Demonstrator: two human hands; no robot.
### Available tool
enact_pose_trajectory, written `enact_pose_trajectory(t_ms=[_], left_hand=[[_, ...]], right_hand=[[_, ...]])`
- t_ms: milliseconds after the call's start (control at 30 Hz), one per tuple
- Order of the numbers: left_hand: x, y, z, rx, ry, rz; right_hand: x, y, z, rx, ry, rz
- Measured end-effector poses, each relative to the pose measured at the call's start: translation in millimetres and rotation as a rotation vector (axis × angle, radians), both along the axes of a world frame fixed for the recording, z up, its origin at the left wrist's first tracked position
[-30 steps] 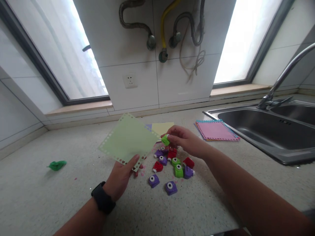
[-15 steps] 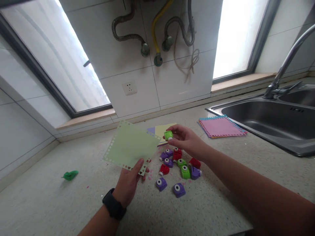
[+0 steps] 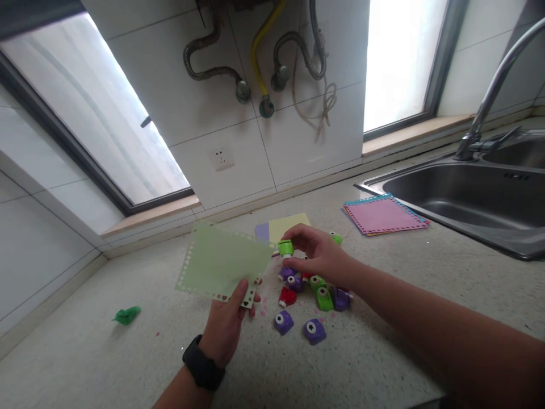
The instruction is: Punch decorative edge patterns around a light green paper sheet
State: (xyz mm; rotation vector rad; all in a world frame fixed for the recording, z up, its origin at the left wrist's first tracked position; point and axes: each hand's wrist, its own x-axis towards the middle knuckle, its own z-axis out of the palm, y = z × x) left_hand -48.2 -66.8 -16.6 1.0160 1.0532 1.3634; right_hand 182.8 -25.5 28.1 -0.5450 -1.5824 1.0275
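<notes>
Above the speckled counter [image 3: 383, 318], in the head view, the left hand [image 3: 225, 324] holds a pale green paper sheet [image 3: 221, 261] by its near corner, thumb on top and the grip closed on the paper; the sheet is lifted off the counter and tilted, and its edges carry a border of punched hearts. At the sheet's right edge the right hand [image 3: 319, 255] pinches a small green craft punch [image 3: 285, 248] between thumb and fingertips, its grip closed on the punch, which touches or nearly touches the paper's edge. A black watch [image 3: 203, 369] sits on the left wrist. Below the right hand lies a cluster of small punches [image 3: 313, 295] in purple, red and green, with two purple ones [image 3: 300, 326] a little nearer the viewer. Behind the hands a yellow sheet [image 3: 289, 224] lies over a lilac one. Well to the right, a stack of pink and blue sheets [image 3: 385, 215] lies just beside a steel sink [image 3: 468, 193]. Far left on the counter is a crumpled green scrap [image 3: 126, 314].
</notes>
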Motion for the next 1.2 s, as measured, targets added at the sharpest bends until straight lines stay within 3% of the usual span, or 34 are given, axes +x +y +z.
enact_pose_trajectory(t_ms=[1200], left_hand=[[0.7,-2.6,2.4,0.015,0.019,-0.013]], right_hand=[[-2.0,-4.1,-3.5,-0.002,-0.080,0.042]])
